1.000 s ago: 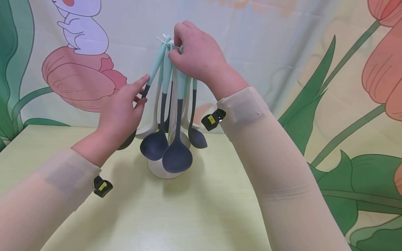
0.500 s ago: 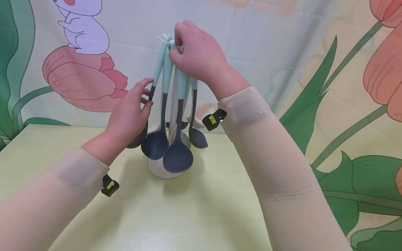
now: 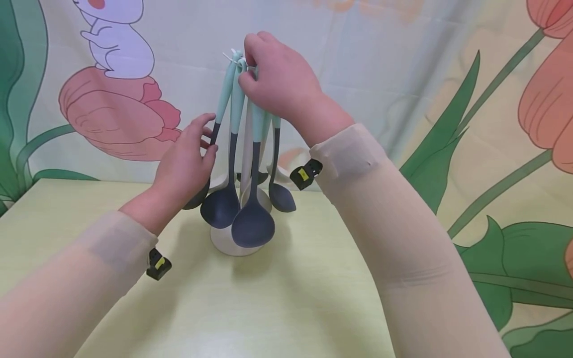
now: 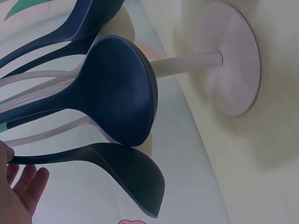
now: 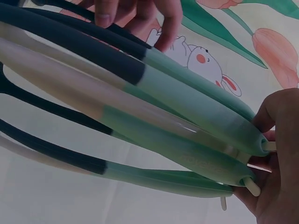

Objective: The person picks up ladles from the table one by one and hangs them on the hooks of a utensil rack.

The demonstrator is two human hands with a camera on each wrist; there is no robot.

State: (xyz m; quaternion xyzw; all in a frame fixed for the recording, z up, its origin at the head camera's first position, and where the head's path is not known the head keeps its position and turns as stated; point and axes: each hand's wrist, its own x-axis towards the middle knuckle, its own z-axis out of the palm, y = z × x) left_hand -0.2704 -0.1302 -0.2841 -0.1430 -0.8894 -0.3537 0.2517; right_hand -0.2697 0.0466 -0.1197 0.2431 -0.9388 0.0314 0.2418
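Note:
Several kitchen utensils with mint handles hang from a white stand (image 4: 187,64). At their left, my left hand (image 3: 183,159) pinches the dark shaft of a spoon-like utensil (image 4: 135,172) between thumb and fingers, just below its mint handle. Its head is partly hidden behind my hand in the head view. My right hand (image 3: 282,74) grips the top of the stand by the hooks (image 5: 252,186) and handle ends; its fingertips are mostly hidden. A dark ladle (image 3: 253,223) hangs in front, with another dark ladle (image 3: 220,206) just left of it.
The stand's round white base (image 3: 219,243) rests on a pale wooden table (image 3: 250,318). A smaller dark utensil (image 3: 282,198) hangs at the right, and pale ones hang behind. A printed cloth (image 3: 358,59) with flowers and a rabbit hangs behind the table.
My left hand and the spoon-like utensil have moved right, closer to the other utensils, mostly in the first half second. My right hand has stayed at the stand's top.

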